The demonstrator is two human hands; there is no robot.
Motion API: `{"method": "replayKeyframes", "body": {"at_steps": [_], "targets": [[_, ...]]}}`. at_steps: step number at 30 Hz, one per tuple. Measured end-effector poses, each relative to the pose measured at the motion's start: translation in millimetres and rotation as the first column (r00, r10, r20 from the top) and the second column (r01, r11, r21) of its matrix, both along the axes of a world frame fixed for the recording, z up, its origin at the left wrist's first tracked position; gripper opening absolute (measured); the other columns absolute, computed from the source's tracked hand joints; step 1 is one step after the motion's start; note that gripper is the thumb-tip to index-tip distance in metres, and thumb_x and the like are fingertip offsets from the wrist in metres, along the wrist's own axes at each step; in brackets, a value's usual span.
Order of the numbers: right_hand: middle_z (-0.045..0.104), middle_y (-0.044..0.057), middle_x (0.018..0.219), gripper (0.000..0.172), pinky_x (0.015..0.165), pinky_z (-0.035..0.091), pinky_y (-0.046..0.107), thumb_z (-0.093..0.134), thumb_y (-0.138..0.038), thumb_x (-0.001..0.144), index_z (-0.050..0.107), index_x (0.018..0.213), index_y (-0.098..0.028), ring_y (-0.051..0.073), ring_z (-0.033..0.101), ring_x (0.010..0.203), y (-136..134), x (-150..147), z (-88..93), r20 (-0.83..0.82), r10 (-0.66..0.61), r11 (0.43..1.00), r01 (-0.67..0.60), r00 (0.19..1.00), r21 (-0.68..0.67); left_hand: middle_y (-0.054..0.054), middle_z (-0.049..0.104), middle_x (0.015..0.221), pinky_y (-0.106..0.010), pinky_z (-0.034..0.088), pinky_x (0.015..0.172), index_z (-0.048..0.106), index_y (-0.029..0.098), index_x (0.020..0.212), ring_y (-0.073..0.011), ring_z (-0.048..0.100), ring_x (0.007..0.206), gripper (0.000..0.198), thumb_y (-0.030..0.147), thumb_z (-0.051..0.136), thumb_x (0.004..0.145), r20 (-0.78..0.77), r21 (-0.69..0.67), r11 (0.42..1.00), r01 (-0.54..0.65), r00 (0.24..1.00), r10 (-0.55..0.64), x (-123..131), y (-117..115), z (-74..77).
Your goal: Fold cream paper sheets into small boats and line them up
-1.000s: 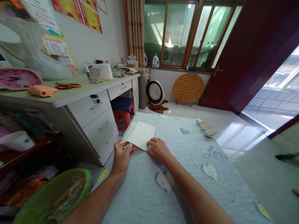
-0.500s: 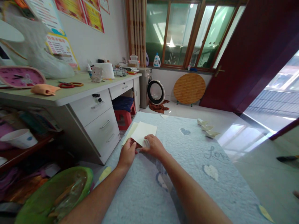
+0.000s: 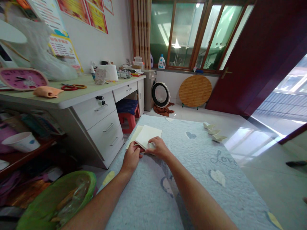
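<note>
A cream-white sheet of paper (image 3: 150, 131) is between my two hands, its near edge raised and showing a narrow folded strip. My left hand (image 3: 130, 158) grips its near left corner, thumb and fingers closed. On the near right side, my right hand (image 3: 158, 148) pinches the same edge, thumb below and index finger bent on top. Partly covered by this sheet, a pale yellowish paper (image 3: 134, 135) lies on the cloth to the left. Several small folded paper boats (image 3: 213, 131) stand in a row at the far right edge of the cloth-covered table.
Light blue patterned cloth (image 3: 199, 172) covers the table. To the left are a drawer desk (image 3: 100, 118) and a green-lined bin (image 3: 90, 182). Scissors (image 3: 73, 87) and a pink clock (image 3: 24, 79) rest on the desk. A red stool (image 3: 129, 123) stands beyond the table's far left corner.
The paper's near edge has turned so a thin folded strip shows along it. My right fingers have shifted slightly along the edge; my left hand stays at its corner.
</note>
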State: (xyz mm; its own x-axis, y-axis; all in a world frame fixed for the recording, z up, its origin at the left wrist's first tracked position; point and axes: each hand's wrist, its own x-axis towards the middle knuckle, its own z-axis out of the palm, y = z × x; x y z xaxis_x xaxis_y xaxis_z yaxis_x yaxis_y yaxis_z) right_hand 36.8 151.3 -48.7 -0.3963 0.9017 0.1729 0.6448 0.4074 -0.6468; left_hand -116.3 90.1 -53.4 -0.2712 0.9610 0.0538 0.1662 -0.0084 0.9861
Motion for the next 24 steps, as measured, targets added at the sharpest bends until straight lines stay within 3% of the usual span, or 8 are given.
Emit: {"method": "replayKeyframes", "body": {"at_steps": [4,7,9,11,14,16,20,24], "targets": [[0.066,0.007,0.102,0.021,0.084,0.041,0.029,0.075,-0.019,0.071,0.072,0.092,-0.018,0.02,0.057,0.095,0.6,-0.2,0.5,-0.059,-0.017,1.0,0.016,0.998,-0.019,-0.013,0.065,0.111,-0.04,0.056,0.077,0.044,0.016,0.123,-0.025,0.067,0.094,0.045,0.02,0.052,0.079,-0.088,0.025,0.995,-0.096,0.991,0.097,-2.3,-1.7,0.6],[0.067,0.006,0.092,0.013,0.079,0.041,0.027,0.063,-0.011,0.073,0.07,0.082,-0.016,0.018,0.058,0.087,-1.2,0.3,-0.6,-0.118,-0.061,0.997,0.056,0.991,-0.046,-0.017,0.05,0.135,-0.053,0.038,0.107,0.044,0.016,0.126,-0.0312,0.049,0.126,0.053,0.016,0.058,0.075,-0.266,0.136,0.968,-0.209,0.934,0.239,-2.1,-5.6,1.9],[0.068,0.005,0.087,0.016,0.075,0.041,0.025,0.058,-0.01,0.073,0.07,0.083,-0.017,0.017,0.057,0.081,-2.9,1.8,-1.8,-0.165,-0.108,0.993,0.096,0.98,-0.074,-0.017,0.047,0.138,-0.055,0.031,0.112,0.046,0.015,0.127,-0.0332,0.04,0.134,0.053,0.015,0.057,0.075,-0.466,0.24,0.952,-0.19,0.838,0.284,0.0,-8.6,1.4],[0.067,0.003,0.08,0.017,0.07,0.04,0.024,0.055,-0.011,0.072,0.069,0.082,-0.017,0.016,0.056,0.075,-4.3,3.9,-3.2,-0.217,-0.145,0.987,0.124,0.965,-0.105,-0.016,0.052,0.136,-0.054,0.032,0.112,0.05,0.015,0.127,-0.0322,0.043,0.132,0.048,0.015,0.054,0.078,-0.653,0.259,0.965,-0.044,0.728,0.208,3.6,-11.4,-0.5],[0.065,0.0,0.071,0.015,0.064,0.04,0.023,0.054,-0.014,0.069,0.067,0.076,-0.016,0.015,0.054,0.068,-5.3,7.2,-5.0,-0.309,-0.164,0.981,0.121,0.937,-0.154,-0.013,0.055,0.139,-0.051,0.03,0.114,0.055,0.017,0.128,-0.0287,0.045,0.134,0.045,0.015,0.05,0.084,-0.803,0.082,0.968,0.237,0.59,-0.076,10.3,-14.6,-4.4],[0.065,-0.001,0.068,0.015,0.062,0.041,0.022,0.053,-0.017,0.069,0.067,0.075,-0.016,0.014,0.055,0.066,-5.6,9.4,-5.9,-0.378,-0.17,0.977,0.105,0.91,-0.187,-0.012,0.051,0.145,-0.051,0.028,0.116,0.051,0.016,0.136,-0.0276,0.041,0.138,0.047,0.019,0.048,0.089,-0.845,-0.039,0.94,0.339,0.492,-0.212,14.3,-16.3,-6.1],[0.069,0.001,0.074,0.023,0.064,0.046,0.023,0.051,-0.022,0.069,0.068,0.082,-0.015,0.016,0.059,0.071,-7.1,16.1,-7.4,-0.512,-0.212,0.965,0.096,0.832,-0.243,-0.01,0.045,0.151,-0.05,0.026,0.117,0.047,0.018,0.143,-0.028,0.035,0.143,0.049,0.028,0.048,0.095,-0.888,-0.121,0.92,0.372,0.374,-0.268,18.9,-19.9,-5.8],[0.071,0.003,0.081,0.028,0.065,0.048,0.026,0.049,-0.029,0.07,0.066,0.087,-0.015,0.018,0.062,0.074,-10.4,25.7,-10.5,-0.596,-0.311,0.944,0.166,0.74,-0.286,-0.009,0.042,0.153,-0.051,0.026,0.117,0.049,0.022,0.142,-0.029,0.033,0.143,0.048,0.032,0.049,0.095,-0.897,-0.125,0.919,0.375,0.354,-0.267,19.6,-22.6,-3.9]]}}
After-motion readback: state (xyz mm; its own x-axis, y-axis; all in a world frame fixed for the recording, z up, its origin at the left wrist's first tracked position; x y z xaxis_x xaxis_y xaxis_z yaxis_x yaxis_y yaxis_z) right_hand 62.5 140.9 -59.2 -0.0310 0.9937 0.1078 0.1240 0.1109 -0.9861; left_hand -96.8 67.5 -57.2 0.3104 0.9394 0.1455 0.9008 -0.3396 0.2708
